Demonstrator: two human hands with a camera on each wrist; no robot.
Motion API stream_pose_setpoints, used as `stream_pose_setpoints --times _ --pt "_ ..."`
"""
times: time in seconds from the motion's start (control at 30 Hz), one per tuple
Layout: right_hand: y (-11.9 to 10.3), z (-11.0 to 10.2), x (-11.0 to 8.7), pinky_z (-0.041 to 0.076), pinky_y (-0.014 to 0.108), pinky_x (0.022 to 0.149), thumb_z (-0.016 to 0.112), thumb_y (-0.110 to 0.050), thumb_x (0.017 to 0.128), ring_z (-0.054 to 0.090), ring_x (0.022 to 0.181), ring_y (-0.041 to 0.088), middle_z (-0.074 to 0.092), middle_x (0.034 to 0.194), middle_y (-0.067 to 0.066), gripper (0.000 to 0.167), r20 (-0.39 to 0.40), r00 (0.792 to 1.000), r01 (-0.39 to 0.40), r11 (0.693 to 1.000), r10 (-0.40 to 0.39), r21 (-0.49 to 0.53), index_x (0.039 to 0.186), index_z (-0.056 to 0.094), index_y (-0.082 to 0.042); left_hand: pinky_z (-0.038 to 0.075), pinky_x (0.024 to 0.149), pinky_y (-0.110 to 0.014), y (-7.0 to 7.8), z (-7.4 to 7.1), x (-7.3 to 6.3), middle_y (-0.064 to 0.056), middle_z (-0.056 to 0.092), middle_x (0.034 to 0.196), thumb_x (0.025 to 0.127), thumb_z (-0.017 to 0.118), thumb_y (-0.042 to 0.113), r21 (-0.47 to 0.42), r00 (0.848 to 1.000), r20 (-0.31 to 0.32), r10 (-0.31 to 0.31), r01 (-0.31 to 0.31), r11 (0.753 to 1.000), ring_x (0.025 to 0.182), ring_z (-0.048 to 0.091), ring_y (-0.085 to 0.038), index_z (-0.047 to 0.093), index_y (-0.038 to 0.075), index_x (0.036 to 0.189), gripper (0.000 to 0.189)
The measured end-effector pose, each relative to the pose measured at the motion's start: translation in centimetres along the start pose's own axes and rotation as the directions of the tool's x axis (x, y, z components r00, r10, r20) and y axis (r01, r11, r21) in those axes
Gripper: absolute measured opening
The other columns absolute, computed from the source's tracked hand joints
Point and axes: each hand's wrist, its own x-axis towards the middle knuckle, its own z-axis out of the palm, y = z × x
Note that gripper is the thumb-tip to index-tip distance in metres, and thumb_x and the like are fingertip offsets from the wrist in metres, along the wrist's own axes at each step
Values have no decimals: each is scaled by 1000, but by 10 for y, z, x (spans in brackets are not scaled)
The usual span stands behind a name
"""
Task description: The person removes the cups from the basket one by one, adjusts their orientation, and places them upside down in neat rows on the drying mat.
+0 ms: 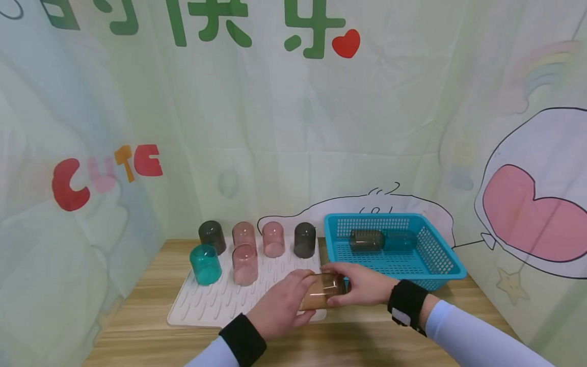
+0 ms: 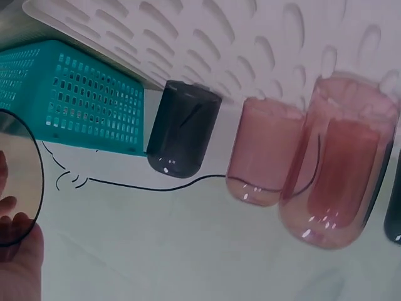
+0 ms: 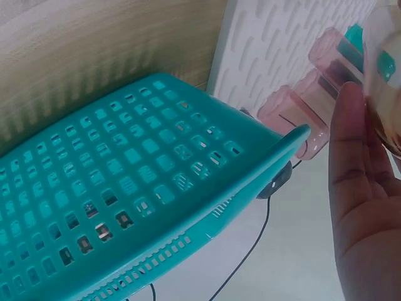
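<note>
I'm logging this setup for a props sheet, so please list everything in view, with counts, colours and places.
Amber glass: one, brownish, gripped by the left hand and right hand
Mat: one, white, on the table
Dark glasses: two, grey, back row ends of the mat
Pink glasses: three, pink, mat, two behind, one nearer
Teal glass: one, teal, mat's left side
Basket: one, blue, right of the mat
Smoky glass: one, dark, lying in the basket
Blue glass: one, bluish, beside it
Table: one, wood-toned, underneath
Printed backdrop: pale green, behind; sheet count unclear
Sleeves: two, pale blue, forearms
Wristbands: two, black, wrists
Hands: two, on the amber glass
</note>
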Motion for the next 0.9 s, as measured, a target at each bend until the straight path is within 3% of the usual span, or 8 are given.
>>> stream_pose_setpoints --times 0.13,0.3,0.5,0.73,0.9 --pt "0 1 -1 59 41 93 83 -46 82 54 118 22 56 138 0 86 -15 1000 2 999 -2 50 153 41 -21 55 102 -32 -4 0 -6 -3 58 136 81 84 39 -75 996 -49 -75 71 995 120 59 -15 46 13 140 74" --pt "2 3 0 58 34 88 86 -41 80 54 115 20 55 135 -2 89 -54 998 35 997 -31 65 153 38 -21 57 100 -32 -6 1 -12 -3 58 134 79 86 37 -123 987 -97 -125 113 986 118 59 -14 43 12 141 80" --pt "0 6 2 57 26 90 85 -39 83 56 119 20 55 137 -2 86 -107 990 101 992 -94 70 153 37 -24 60 94 -32 -5 1 -16 -1 54 134 79 87 38 -188 976 -71 -206 190 964 111 58 -13 36 16 145 87" --pt "-6 9 4 58 37 96 84 -39 84 58 121 21 57 136 -4 79 -151 981 135 986 -119 99 149 42 -24 61 89 -32 -4 1 -19 -3 53 137 81 86 36 -256 962 -33 -272 255 932 110 60 -13 30 18 150 91" --pt "-8 14 6 58 45 99 83 -39 85 60 122 20 58 136 -5 75 -185 970 175 982 -159 76 147 47 -19 61 91 -34 -4 2 -21 -5 52 139 84 83 39 -264 959 -27 -281 264 928 112 63 -15 26 18 154 93"
